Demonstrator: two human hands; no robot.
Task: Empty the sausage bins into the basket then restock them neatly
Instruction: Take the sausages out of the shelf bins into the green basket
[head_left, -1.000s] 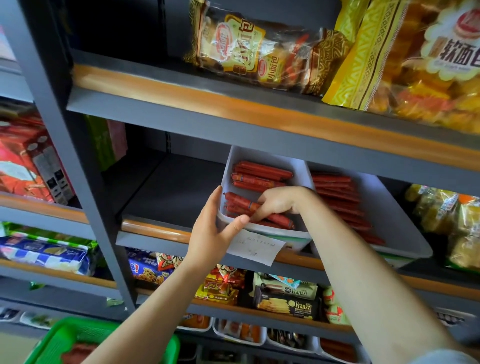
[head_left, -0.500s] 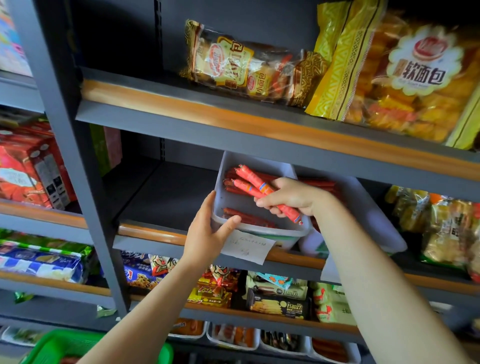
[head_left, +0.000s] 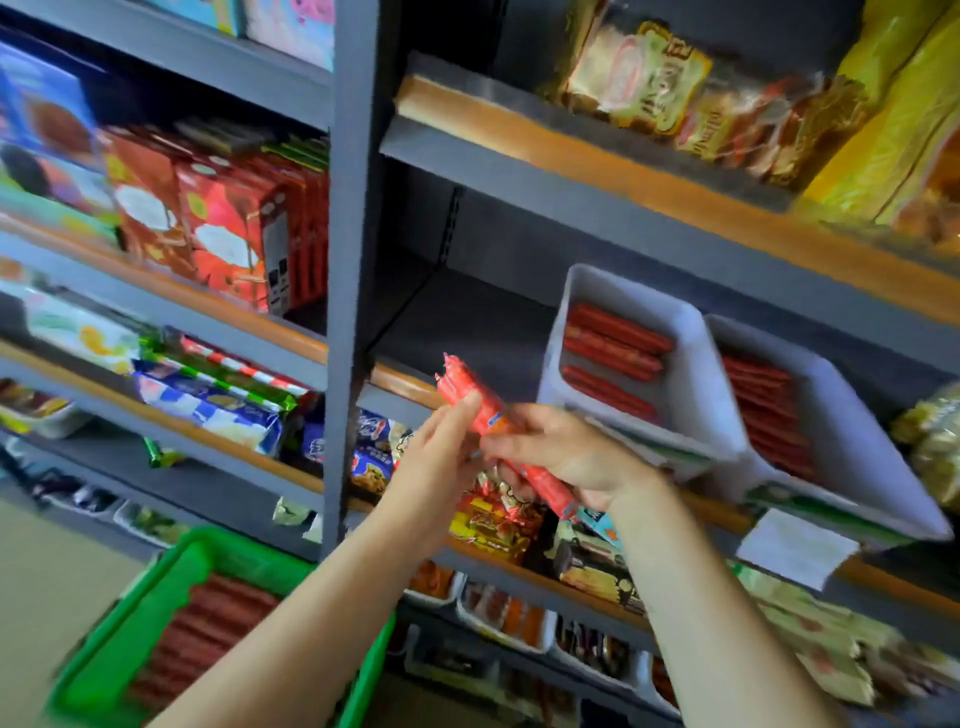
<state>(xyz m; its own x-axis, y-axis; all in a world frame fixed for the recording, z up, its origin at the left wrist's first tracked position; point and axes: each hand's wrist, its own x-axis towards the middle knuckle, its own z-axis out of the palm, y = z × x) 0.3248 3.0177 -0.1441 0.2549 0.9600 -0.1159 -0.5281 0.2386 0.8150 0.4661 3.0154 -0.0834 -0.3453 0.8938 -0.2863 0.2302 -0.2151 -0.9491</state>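
Now sausages (head_left: 501, 435) are out of left bin (head_left: 691, 395), gripped by right hand (head_left: 563, 454), left hand (head_left: 441, 457) pinching too; basket (head_left: 119, 649) at 7 o'clock next.

A single head-worn wide-angle camera looks forward and slightly down at close range onto grey store shelving (head_left: 358, 218). The view is tilted, so the shelf boards run downhill to the right. Both forearms enter from the bottom edge. A green basket (head_left: 130, 639) sits low at bottom left, motion-blurred like the frame edges.
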